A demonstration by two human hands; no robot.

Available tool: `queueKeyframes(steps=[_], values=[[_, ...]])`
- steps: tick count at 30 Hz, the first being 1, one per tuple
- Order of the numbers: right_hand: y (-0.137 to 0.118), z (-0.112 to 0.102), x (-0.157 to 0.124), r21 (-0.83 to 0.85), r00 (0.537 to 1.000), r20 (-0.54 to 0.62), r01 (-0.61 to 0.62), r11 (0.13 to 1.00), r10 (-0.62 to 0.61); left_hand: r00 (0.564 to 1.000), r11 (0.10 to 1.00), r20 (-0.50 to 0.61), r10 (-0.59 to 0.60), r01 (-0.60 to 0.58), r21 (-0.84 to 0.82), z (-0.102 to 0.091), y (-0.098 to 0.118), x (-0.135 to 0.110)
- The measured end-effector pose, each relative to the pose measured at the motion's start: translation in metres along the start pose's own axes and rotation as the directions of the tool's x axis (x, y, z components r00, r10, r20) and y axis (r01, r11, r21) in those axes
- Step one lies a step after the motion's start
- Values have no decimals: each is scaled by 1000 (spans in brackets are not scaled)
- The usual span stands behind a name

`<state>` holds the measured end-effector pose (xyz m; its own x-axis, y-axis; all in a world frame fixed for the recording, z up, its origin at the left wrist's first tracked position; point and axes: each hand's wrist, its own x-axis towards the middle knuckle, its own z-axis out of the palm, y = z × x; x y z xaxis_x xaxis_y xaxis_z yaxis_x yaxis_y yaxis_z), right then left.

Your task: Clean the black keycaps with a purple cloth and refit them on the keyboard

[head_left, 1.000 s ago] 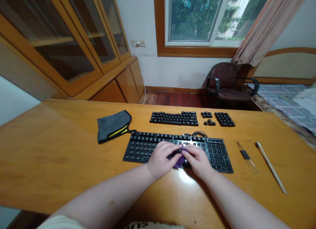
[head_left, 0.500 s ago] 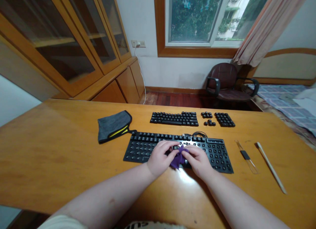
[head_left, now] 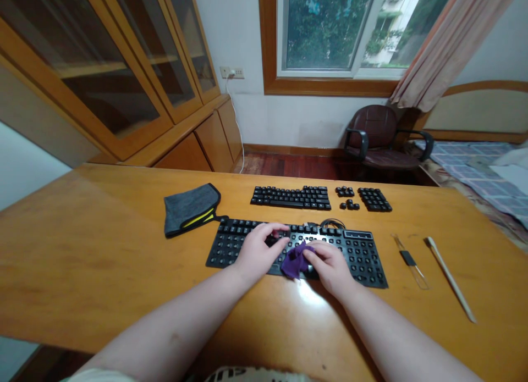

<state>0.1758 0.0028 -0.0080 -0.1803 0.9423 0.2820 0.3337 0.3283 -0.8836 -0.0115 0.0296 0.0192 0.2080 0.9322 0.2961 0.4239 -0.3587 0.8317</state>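
A black keyboard base [head_left: 358, 255] with most keycaps off lies in the middle of the wooden table [head_left: 82, 250]. My left hand [head_left: 258, 253] rests on it with fingers stretched flat toward the top row. My right hand [head_left: 330, 266] is closed on a small purple cloth [head_left: 293, 263], pressed onto the keyboard's lower middle. Behind the base, the removed black keycaps [head_left: 292, 198] are laid out in keyboard order, with smaller groups [head_left: 374, 199] to their right.
A grey pouch with a yellow stripe [head_left: 188, 209] lies left of the keyboard. A wire keycap puller [head_left: 409, 255] and a pale stick [head_left: 449, 277] lie to the right. A dark armchair [head_left: 379, 137] stands beyond the table under the window; wooden cabinets line the left wall.
My left hand has let go of the purple cloth and moved up and left, flattening onto the keyboard. My right hand keeps the cloth and has hardly moved.
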Motion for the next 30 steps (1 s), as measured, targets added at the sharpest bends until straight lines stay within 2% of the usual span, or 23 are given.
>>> queueKeyframes(steps=[5, 8, 10, 12, 15, 17, 20, 26, 30], values=[[0, 0, 0, 9, 1000, -2, -6, 1000, 6, 987, 938, 83, -141, 160, -308, -5, -7, 11], [-2, 0, 0, 2, 1000, -3, -2, 1000, 2, 982, 907, 119, -150, 184, -379, -3, -6, 11], [-2, 0, 1, -2, 1000, 4, 4, 1000, -4, 983, 913, 116, -142, 176, -369, -3, -6, 10], [-3, 0, 1, -2, 1000, 8, 8, 1000, -8, 987, 943, 99, -128, 152, -297, -4, -8, 11], [-3, 0, 1, -4, 1000, 12, 6, 1000, -6, 998, 995, 34, -52, 55, -78, -7, -17, 16], [-2, 0, 1, -11, 1000, 6, 7, 1000, -7, 999, 995, 4, 35, -35, 93, -9, -25, 20], [-2, 0, 1, -17, 1000, 0, 7, 1000, -7, 994, 959, 30, 108, -112, 260, -8, -34, 26], [-1, 0, 0, -12, 1000, 12, -1, 1000, 1, 987, 899, 73, 140, -158, 409, -5, -35, 25], [0, 1, 0, -4, 1000, 8, -2, 1000, 2, 989, 903, 92, 116, -143, 406, -7, -36, 25]])
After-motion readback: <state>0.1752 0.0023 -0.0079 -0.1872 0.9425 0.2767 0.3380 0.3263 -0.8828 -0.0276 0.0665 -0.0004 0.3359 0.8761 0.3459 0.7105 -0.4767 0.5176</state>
